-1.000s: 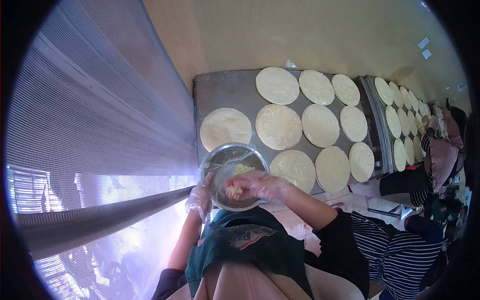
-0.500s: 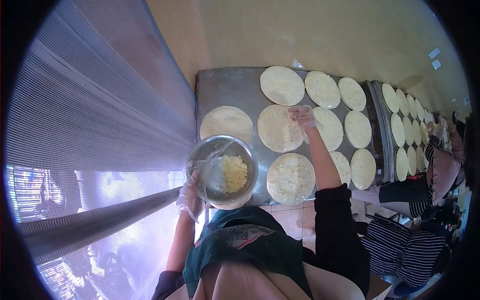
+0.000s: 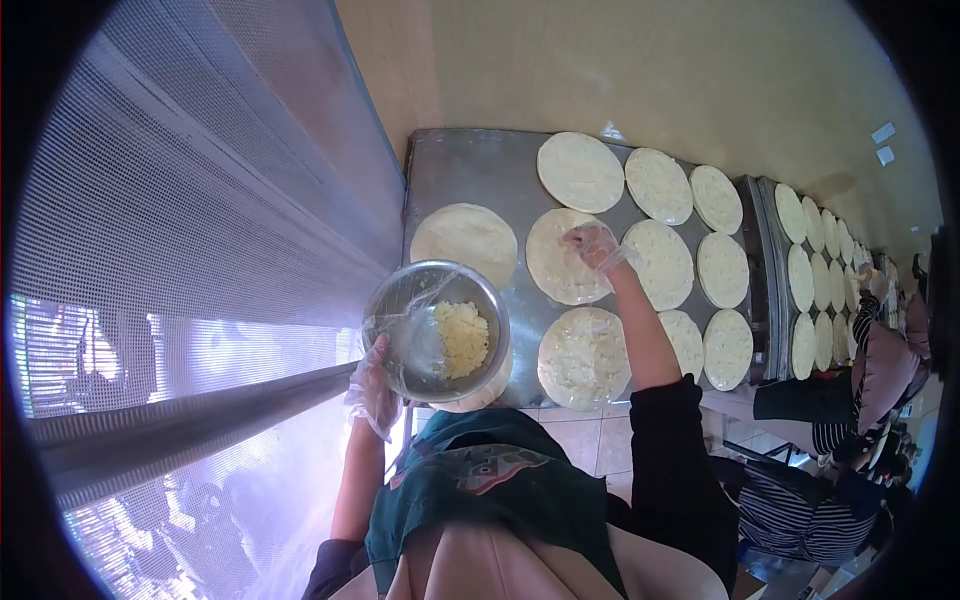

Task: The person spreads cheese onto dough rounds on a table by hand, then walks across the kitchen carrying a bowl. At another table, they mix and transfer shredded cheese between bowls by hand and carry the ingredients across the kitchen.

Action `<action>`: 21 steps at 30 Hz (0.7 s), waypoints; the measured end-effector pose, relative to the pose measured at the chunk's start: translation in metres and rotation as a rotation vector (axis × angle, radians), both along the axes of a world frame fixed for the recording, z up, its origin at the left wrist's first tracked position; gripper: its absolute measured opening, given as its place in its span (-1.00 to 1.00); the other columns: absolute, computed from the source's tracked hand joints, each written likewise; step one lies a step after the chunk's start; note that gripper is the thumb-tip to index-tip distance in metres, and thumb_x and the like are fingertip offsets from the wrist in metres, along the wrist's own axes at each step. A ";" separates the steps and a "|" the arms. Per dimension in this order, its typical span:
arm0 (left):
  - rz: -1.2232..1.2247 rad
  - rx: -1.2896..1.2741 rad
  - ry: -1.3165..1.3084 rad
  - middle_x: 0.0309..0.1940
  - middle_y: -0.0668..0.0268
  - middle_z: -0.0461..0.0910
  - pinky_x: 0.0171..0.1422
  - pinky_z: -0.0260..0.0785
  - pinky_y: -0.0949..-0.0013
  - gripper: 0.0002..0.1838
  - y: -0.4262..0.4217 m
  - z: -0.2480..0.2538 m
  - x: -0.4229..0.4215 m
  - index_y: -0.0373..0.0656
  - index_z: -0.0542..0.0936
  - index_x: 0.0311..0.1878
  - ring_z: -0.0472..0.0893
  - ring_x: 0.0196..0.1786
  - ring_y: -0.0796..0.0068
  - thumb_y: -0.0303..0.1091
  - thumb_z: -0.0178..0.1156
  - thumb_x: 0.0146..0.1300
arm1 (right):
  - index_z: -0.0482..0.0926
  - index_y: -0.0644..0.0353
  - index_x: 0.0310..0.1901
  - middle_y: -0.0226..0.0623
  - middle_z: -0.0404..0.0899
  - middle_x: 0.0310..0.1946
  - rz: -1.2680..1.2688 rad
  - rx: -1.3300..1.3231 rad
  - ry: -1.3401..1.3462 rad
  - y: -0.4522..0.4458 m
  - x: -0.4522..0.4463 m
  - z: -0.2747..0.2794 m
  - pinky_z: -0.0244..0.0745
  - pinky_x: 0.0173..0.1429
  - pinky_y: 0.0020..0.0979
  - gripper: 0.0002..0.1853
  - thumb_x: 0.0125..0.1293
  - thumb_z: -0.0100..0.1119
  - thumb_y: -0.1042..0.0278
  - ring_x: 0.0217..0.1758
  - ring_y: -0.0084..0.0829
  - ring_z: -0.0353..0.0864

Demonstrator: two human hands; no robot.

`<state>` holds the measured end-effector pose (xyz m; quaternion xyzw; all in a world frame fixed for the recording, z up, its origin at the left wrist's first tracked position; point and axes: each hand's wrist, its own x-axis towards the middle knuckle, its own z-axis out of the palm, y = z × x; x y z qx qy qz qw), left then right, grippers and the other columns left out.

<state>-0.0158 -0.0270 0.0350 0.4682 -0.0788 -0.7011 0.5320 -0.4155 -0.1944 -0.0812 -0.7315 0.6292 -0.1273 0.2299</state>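
The right hand (image 3: 592,247), in a clear plastic glove, is over a flat, round, cream-coloured dough disc (image 3: 553,268), its fingers bent toward the surface; whether they are open, closed or pinching anything, I cannot tell. The left hand (image 3: 373,392), gloved likewise, grips the near-left side of a round, silver metal bowl (image 3: 500,335). Pale yellow, crumbly food (image 3: 463,342) is heaped in the bowl's right half, beside clear plastic film. The bowl is above the left part of a flat, grey metal surface (image 3: 460,165), partly hiding a cream disc (image 3: 482,397) beneath. More such discs lie in rows around the right hand. Farther right, another metal surface carries further discs, with a person in striped sleeves (image 3: 862,328) beside it. A whitish mesh curtain (image 3: 230,200) hangs at left.
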 end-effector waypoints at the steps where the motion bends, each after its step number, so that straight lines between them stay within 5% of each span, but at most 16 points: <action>1: 0.001 0.010 -0.024 0.06 0.09 0.40 0.20 0.29 0.25 -0.45 0.000 -0.001 0.000 -0.35 0.25 0.18 0.43 0.08 0.23 -0.22 0.12 0.23 | 0.66 0.06 -0.34 -0.19 0.62 -0.41 0.001 0.001 0.001 0.002 0.000 -0.004 0.48 -0.12 -0.34 -0.82 0.08 0.07 0.31 -0.28 -0.25 0.60; 4: -0.026 0.036 0.004 0.06 0.08 0.40 0.21 0.28 0.26 -0.46 0.001 0.005 0.002 -0.36 0.26 0.18 0.43 0.09 0.23 -0.22 0.11 0.24 | 0.67 0.05 -0.33 -0.19 0.63 -0.38 0.091 -0.153 0.147 0.012 0.006 0.004 0.48 -0.10 -0.30 -0.84 0.08 0.11 0.31 -0.25 -0.23 0.61; 6: -0.025 0.020 0.018 0.05 0.08 0.41 0.21 0.28 0.26 -0.46 0.001 0.003 -0.001 -0.36 0.26 0.18 0.43 0.09 0.23 -0.22 0.11 0.25 | 0.66 0.06 -0.32 -0.20 0.62 -0.33 -0.041 0.133 0.105 0.015 0.011 0.028 0.46 -0.06 -0.28 -0.83 0.11 0.11 0.27 -0.22 -0.23 0.60; 16: -0.020 -0.012 0.051 0.02 0.11 0.43 0.14 0.37 0.31 -0.55 -0.001 0.002 -0.001 -0.35 0.27 0.16 0.48 0.03 0.28 -0.30 0.06 0.29 | 0.64 0.02 -0.30 -0.19 0.58 -0.30 0.073 0.178 0.328 0.024 -0.006 0.031 0.40 0.03 -0.25 -0.77 0.16 0.00 0.20 -0.17 -0.20 0.55; 19: -0.017 -0.018 0.071 -0.01 0.11 0.44 0.10 0.41 0.31 -0.57 -0.001 0.005 -0.001 -0.35 0.29 0.14 0.49 0.01 0.28 -0.32 0.06 0.28 | 0.63 0.03 -0.30 -0.20 0.57 -0.31 -0.011 0.105 0.253 0.026 -0.018 0.014 0.38 0.02 -0.22 -0.76 0.18 -0.04 0.20 -0.16 -0.20 0.54; 21: -0.020 -0.038 0.077 -0.02 0.11 0.45 0.10 0.41 0.31 -0.57 -0.002 0.003 -0.001 -0.35 0.30 0.13 0.50 0.00 0.28 -0.32 0.07 0.28 | 0.65 0.12 -0.31 -0.17 0.62 -0.38 0.063 -0.258 0.240 0.029 -0.026 0.001 0.47 -0.14 -0.30 -0.80 0.10 0.11 0.26 -0.30 -0.25 0.61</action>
